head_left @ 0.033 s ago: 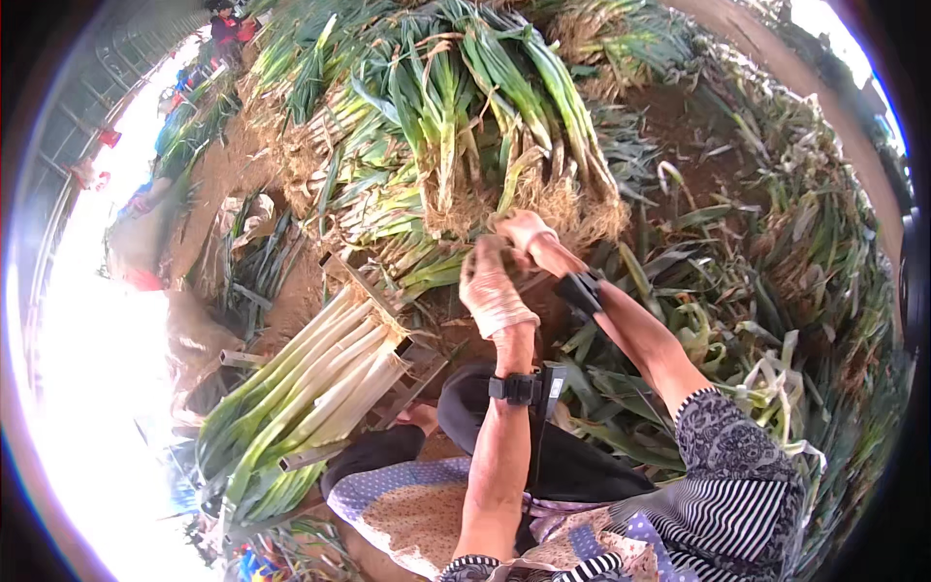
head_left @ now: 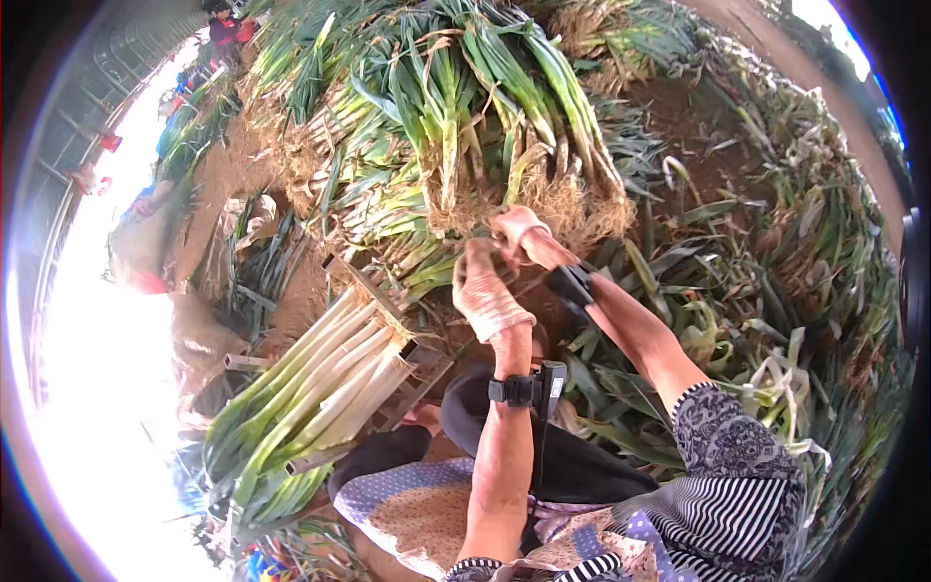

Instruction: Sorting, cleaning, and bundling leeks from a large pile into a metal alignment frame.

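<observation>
My left hand (head_left: pixel 485 296), in a pale soil-stained glove, is closed, with its fingers curled toward the right hand. What it holds is hidden. My right hand (head_left: pixel 517 231), also gloved, is closed at the lower end of a yellow-green leek (head_left: pixel 514 179), which seems to run into its fingers. Just beyond both hands lies a heap of untrimmed leeks (head_left: pixel 441 145), dirty roots toward me. At my left, trimmed leeks (head_left: pixel 325 364) with white stems rest in a metal frame (head_left: pixel 364 291), root ends against its far side and green tops toward the lower left.
Stripped leaves (head_left: pixel 718 281) cover the ground at the right. More leeks are piled at the far side, with brown soil (head_left: pixel 679 136) showing beside them. A person in red (head_left: pixel 225 29) is at the far left. My bent knees (head_left: pixel 388 456) are close to the frame.
Both hands have shifted very slightly to the left, still close together. The metal frame and its leeks appear a little farther right in the picture.
</observation>
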A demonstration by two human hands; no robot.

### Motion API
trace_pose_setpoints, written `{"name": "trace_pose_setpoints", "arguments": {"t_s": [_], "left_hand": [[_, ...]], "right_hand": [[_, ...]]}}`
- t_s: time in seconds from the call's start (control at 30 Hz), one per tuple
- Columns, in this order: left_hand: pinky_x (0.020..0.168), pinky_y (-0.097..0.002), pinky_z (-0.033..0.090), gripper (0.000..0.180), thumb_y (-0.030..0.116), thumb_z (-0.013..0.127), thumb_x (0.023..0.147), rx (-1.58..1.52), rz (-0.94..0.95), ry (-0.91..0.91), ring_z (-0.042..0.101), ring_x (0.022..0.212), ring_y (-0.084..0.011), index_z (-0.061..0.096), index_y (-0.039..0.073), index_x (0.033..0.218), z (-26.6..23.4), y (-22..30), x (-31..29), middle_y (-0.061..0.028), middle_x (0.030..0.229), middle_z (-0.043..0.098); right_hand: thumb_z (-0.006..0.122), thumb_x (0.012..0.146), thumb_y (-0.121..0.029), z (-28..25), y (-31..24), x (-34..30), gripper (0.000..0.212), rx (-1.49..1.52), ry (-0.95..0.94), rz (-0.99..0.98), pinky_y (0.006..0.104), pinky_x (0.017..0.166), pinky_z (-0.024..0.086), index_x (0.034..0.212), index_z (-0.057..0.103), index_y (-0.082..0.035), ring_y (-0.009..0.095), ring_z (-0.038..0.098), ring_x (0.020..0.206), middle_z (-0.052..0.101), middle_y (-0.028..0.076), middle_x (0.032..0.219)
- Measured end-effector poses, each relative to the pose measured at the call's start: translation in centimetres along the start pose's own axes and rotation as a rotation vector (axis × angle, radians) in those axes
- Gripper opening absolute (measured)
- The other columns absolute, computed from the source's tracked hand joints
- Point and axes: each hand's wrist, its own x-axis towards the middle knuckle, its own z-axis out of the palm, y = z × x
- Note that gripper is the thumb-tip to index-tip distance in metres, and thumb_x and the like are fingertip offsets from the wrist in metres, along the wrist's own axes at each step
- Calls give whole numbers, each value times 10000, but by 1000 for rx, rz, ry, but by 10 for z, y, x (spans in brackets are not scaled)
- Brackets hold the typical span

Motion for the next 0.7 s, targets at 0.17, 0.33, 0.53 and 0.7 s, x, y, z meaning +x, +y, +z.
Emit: {"name": "trace_pose_setpoints", "arguments": {"t_s": [0.17, 0.33, 0.53, 0.7], "left_hand": [[491, -246, 423, 219, 245, 582, 867, -84, -34, 126, 508, 502, -129, 535, 63, 754, 4, 1, 20, -33, 612, 538], [508, -256, 385, 237, 285, 567, 879, -28, -21, 159, 486, 548, -147, 529, 77, 771, -4, 9, 36, -41, 632, 535], [495, -263, 392, 247, 306, 564, 877, -47, -27, 176, 510, 537, -157, 530, 88, 764, -18, 13, 52, -53, 645, 560], [493, -281, 406, 254, 310, 570, 874, -109, -175, 17, 517, 515, -173, 536, 86, 759, 25, -11, 14, -54, 638, 569]], "right_hand": [[481, 832, -215, 21, -5, 81, 252, 715, 250, 358, 348, 807, 469, 992, 592, -54, 287, 610, 871, 617, 191, 922], [655, 716, -347, 31, -33, 131, 458, 786, 365, 697, 418, 776, 497, 1010, 559, -9, 331, 615, 930, 622, 185, 997], [716, 682, -362, 48, -33, 169, 454, 511, 392, 779, 374, 557, 508, 946, 553, -29, 216, 637, 686, 615, 108, 903], [583, 777, -62, 65, 131, 110, 135, 2306, 516, -78, 338, 754, 513, 865, 626, 32, 291, 634, 872, 650, 183, 935]]}}
